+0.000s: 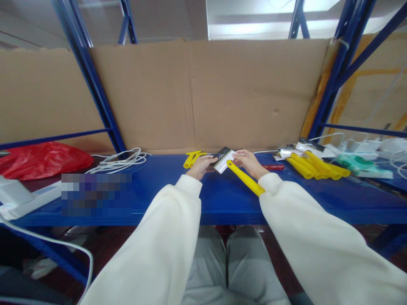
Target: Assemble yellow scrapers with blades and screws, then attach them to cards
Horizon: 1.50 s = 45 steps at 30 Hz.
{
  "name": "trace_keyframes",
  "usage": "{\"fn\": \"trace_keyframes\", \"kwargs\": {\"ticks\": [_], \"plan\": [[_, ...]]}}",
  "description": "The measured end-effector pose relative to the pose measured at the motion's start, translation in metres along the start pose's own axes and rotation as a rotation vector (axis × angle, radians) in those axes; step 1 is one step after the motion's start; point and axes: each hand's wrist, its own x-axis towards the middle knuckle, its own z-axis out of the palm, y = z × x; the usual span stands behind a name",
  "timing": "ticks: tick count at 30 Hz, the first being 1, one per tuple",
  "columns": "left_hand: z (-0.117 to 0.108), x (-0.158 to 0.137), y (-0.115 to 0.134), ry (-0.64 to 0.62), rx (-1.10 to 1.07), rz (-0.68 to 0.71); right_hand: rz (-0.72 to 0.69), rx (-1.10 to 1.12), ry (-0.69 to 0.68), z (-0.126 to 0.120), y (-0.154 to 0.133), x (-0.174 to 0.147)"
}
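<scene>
My left hand grips the left side of a small black and white printed card, held tilted above the blue tabletop. At the card's right edge my right hand is closed, with its fingers pinching the white part. A yellow tube-shaped plastic handle with a hole in its flat end slants from the card down to my right cuff. Its flat end overlaps the card's lower right edge; whether the right hand also holds it, I cannot tell. Behind my left hand lie a few more yellow handles.
Several yellow handles lie at right, by black and white cards. A red object rests near my right hand. Coiled white cable, a red plastic bag and a power strip are left. Cardboard stands behind.
</scene>
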Motion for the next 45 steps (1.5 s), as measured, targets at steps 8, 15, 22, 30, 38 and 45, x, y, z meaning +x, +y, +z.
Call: {"fn": "trace_keyframes", "kwargs": {"ticks": [8,15,22,30,38,45], "plan": [[0.006,0.0,0.004,0.169,-0.017,0.046,-0.011,-0.075,-0.008,0.002,-0.002,-0.003],[0.005,0.003,0.003,0.444,-0.049,0.105,-0.069,-0.259,-0.234,0.006,0.003,-0.013],[0.004,0.004,0.002,0.499,-0.005,0.149,-0.278,-0.471,-0.471,0.007,0.007,-0.017],[0.002,0.008,-0.001,0.509,0.044,0.171,-0.317,-0.72,-0.597,0.006,0.001,-0.019],[-0.001,0.013,-0.001,0.558,0.068,0.265,-0.286,-0.802,-0.565,0.009,-0.002,-0.026],[-0.002,0.014,-0.002,0.579,0.085,0.301,-0.567,-0.916,-0.556,0.01,0.0,-0.022]]}}
